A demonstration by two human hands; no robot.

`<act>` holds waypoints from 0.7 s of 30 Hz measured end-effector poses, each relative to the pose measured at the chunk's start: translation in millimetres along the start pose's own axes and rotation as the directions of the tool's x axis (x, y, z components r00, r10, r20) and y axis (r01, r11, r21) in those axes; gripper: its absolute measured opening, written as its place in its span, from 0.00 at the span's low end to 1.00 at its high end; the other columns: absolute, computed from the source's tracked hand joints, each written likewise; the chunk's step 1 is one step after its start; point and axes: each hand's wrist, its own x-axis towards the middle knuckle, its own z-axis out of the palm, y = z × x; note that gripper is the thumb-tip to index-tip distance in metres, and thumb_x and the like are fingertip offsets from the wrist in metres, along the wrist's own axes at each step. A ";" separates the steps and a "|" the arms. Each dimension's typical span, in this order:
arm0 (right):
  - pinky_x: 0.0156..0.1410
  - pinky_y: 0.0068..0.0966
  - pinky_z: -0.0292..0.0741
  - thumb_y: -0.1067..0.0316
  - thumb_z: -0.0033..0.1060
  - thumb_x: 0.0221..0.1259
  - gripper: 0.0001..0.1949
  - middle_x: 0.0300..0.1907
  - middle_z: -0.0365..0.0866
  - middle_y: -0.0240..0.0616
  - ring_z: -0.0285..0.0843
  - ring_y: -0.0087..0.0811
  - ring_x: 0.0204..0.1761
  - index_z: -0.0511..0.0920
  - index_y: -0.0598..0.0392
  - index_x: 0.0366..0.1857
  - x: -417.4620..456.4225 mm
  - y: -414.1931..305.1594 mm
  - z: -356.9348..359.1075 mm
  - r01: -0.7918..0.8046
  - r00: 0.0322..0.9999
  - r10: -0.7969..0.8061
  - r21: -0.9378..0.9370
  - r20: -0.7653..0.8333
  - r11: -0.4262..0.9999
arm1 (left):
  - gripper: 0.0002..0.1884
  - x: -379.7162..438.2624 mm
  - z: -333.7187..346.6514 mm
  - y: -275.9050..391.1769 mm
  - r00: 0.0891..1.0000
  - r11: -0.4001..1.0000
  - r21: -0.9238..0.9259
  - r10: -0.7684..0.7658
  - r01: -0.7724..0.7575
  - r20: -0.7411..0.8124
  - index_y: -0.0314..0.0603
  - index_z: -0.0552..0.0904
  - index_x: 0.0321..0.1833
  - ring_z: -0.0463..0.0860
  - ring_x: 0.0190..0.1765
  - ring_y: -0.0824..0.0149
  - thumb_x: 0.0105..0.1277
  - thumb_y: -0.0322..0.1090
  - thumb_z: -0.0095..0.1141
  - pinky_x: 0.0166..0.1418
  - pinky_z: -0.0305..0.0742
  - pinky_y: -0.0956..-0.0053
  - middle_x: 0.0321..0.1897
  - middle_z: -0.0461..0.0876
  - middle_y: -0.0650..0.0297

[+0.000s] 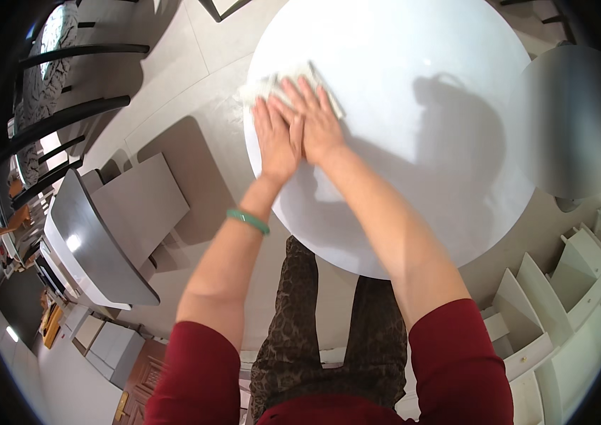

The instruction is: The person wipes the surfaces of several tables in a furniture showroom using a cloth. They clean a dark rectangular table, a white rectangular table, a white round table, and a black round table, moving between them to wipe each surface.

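A round white tabletop (385, 48) fills the upper middle of the view. Near its left edge lies a whitish cloth (292, 77), part of it at the rim. Both hands press down flat on the cloth, side by side and touching. My left hand (277, 139) wears a green bangle (248, 220) at the wrist, and its fingers reach the cloth's lower edge. My right hand (315, 123) rests with fingers spread over the cloth's middle. Neither hand is closed around it. A shadow falls over the tabletop's right part.
A round grey disc-like top (576, 122) adjoins the tabletop at right. White open cabinets and drawers (529, 313) stand lower right. A grey-topped table (99, 239) stands at left, below dark chair parts (72, 117). A brown door (144, 380) is at lower left.
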 end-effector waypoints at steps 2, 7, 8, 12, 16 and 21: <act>0.81 0.39 0.33 0.56 0.41 0.69 0.28 0.79 0.39 0.30 0.32 0.36 0.80 0.55 0.31 0.74 21.0 15.8 -13.5 -0.075 0.997 0.075 -0.101 0.001 0.992 | 0.39 39.8 -1.6 9.9 0.997 0.999 0.026 0.030 -0.032 0.075 0.24 0.51 0.73 0.39 0.77 0.39 0.74 0.54 0.38 0.79 0.35 0.54 0.75 0.41 0.35; 0.81 0.39 0.31 0.54 0.42 0.69 0.30 0.80 0.34 0.33 0.28 0.39 0.80 0.52 0.28 0.75 -3.5 70.8 -22.4 -0.304 0.943 0.298 -0.022 -0.151 0.952 | 0.41 58.1 31.4 73.3 0.963 0.983 0.110 0.120 -0.150 0.241 0.27 0.47 0.75 0.36 0.78 0.43 0.74 0.58 0.31 0.79 0.33 0.54 0.77 0.39 0.41; 0.81 0.41 0.31 0.53 0.42 0.69 0.30 0.79 0.35 0.34 0.29 0.40 0.80 0.52 0.29 0.75 -21.0 77.3 -22.5 -0.341 0.926 0.341 0.026 -0.163 0.940 | 0.40 49.1 41.9 82.5 0.950 0.971 0.126 0.164 -0.203 0.264 0.27 0.46 0.75 0.36 0.79 0.43 0.74 0.58 0.30 0.79 0.32 0.53 0.77 0.39 0.42; 0.79 0.48 0.32 0.52 0.42 0.68 0.30 0.79 0.38 0.43 0.31 0.49 0.79 0.54 0.35 0.75 -114.9 81.5 -9.0 -0.466 0.861 0.474 0.089 -0.184 0.880 | 0.40 -18.3 80.1 104.8 0.882 0.890 0.240 0.283 -0.389 0.377 0.28 0.47 0.76 0.37 0.79 0.43 0.74 0.57 0.31 0.78 0.34 0.51 0.77 0.40 0.42; 0.76 0.55 0.40 0.53 0.45 0.66 0.30 0.77 0.43 0.47 0.35 0.57 0.77 0.58 0.40 0.73 -206.8 46.9 15.0 -0.491 0.860 0.492 0.047 -0.136 0.870 | 0.39 -114.5 77.6 106.7 0.863 0.952 0.065 0.242 -0.300 0.443 0.28 0.49 0.75 0.42 0.78 0.42 0.72 0.52 0.41 0.78 0.40 0.50 0.76 0.43 0.41; 0.77 0.54 0.41 0.53 0.48 0.65 0.29 0.77 0.47 0.44 0.37 0.55 0.77 0.61 0.39 0.72 -257.2 -36.1 41.1 -0.393 0.904 0.373 0.064 0.208 0.917 | 0.39 -220.3 41.2 70.4 0.887 0.985 0.156 -0.133 0.070 0.442 0.31 0.48 0.76 0.43 0.78 0.44 0.72 0.52 0.43 0.78 0.39 0.51 0.77 0.44 0.45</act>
